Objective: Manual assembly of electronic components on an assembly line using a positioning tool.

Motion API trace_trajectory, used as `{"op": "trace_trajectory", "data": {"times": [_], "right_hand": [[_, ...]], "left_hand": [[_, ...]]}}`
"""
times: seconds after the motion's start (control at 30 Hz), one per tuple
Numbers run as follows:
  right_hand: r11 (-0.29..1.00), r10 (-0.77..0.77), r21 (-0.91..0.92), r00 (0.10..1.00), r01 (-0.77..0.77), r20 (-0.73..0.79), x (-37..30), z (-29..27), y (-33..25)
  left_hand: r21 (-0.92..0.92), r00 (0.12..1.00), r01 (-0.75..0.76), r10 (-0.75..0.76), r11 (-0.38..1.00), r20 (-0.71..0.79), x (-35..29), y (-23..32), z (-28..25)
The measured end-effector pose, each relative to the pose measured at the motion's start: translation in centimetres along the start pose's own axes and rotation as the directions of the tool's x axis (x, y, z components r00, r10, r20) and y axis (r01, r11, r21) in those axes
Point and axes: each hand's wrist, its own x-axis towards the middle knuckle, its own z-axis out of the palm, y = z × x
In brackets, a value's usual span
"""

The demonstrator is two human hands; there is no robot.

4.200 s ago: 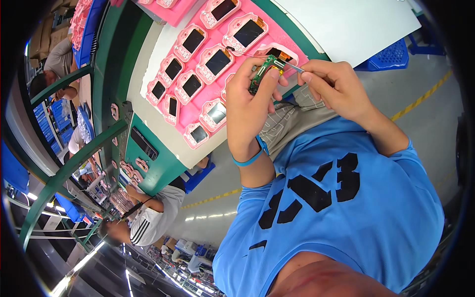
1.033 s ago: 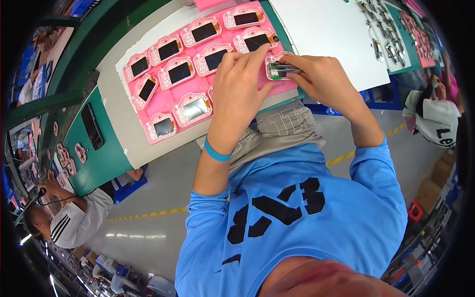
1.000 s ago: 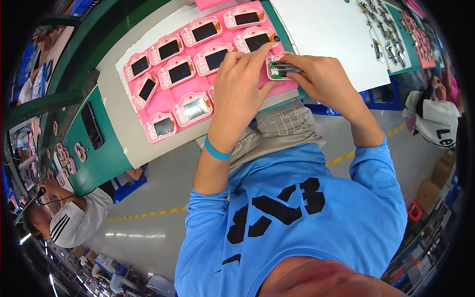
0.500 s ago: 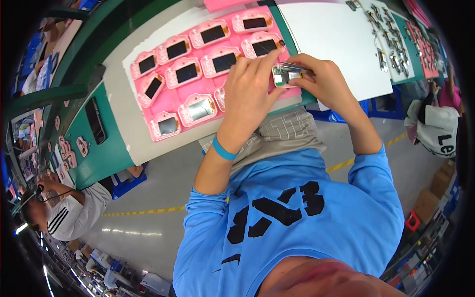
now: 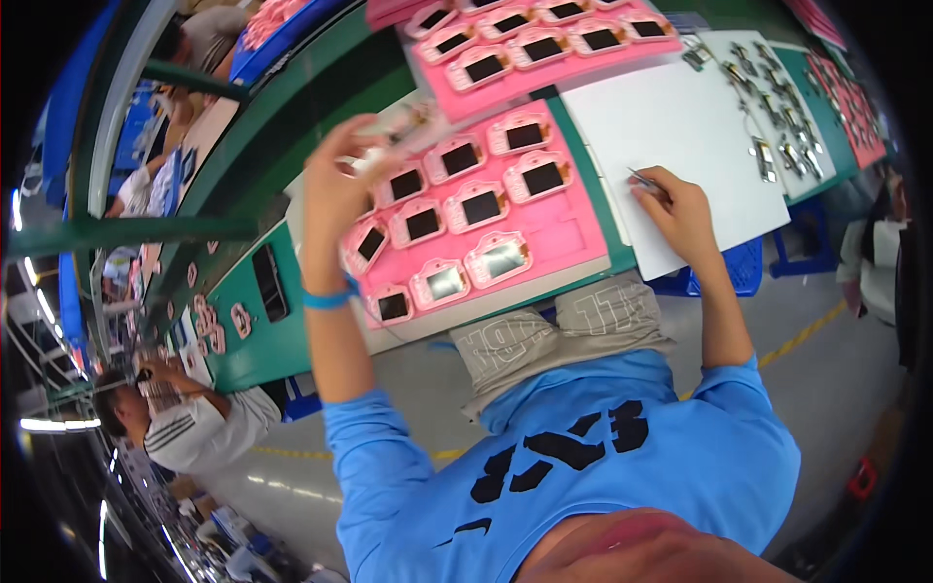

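Observation:
Smeared by motion, my left hand [image 5: 335,185], with a blue band at its wrist, is raised over the far left corner of a pink tray [image 5: 573,257]. A whitish blurred thing [image 5: 363,161] shows at its fingers, and I cannot tell whether it is held. Just beyond lies a blurred pale piece [image 5: 410,120]. The tray bears several pink cases with dark screens [image 5: 479,205], and lighter screens [image 5: 501,258] in the near row. My right hand [image 5: 680,212] pinches thin metal tweezers [image 5: 641,178] over a white sheet [image 5: 622,107].
A second pink tray of screened cases [image 5: 486,68] lies beyond the first. Small electronic parts [image 5: 763,155] sit on the white sheet's right side. A dark phone-like slab [image 5: 271,282] is on the green table at left. People [image 5: 194,418] work nearby.
My hands have parted. The left has swung far left across the tray; the right has moved right onto the white sheet with the tweezers. The small green board and metal part are no longer between them.

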Motion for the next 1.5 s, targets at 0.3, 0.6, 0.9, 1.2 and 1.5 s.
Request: {"op": "trace_trajectory", "data": {"times": [0.3,0.6,0.9,1.2,1.5], "right_hand": [[0.996,-0.023,0.087,0.999,0.019,0.049,-0.7,-3.7,0.9],[0.731,0.209,-0.446,0.792,-0.516,-0.573,-0.2,-14.0,9.6],[0.852,0.229,-0.295,0.814,-0.433,-0.534,-0.3,-13.4,9.6],[0.885,0.170,-0.283,0.822,-0.370,-0.543,-1.9,-14.9,9.0],[0.988,0.059,0.152,0.980,-0.030,-0.188,-13.1,-1.3,-3.9]], "left_hand": [[0.364,0.991,0.025,0.025,0.931,-0.131,13.6,-20.4,-3.5],[0.394,0.959,-0.135,0.220,0.909,-0.179,6.6,-4.6,-0.5],[-0.276,0.521,-0.221,0.352,0.935,0.777,-17.4,8.7,6.2],[-0.519,0.637,0.100,0.346,0.849,0.689,-23.2,7.1,21.6],[-0.929,0.936,0.320,0.092,0.189,0.341,-21.8,5.3,27.5]]}}
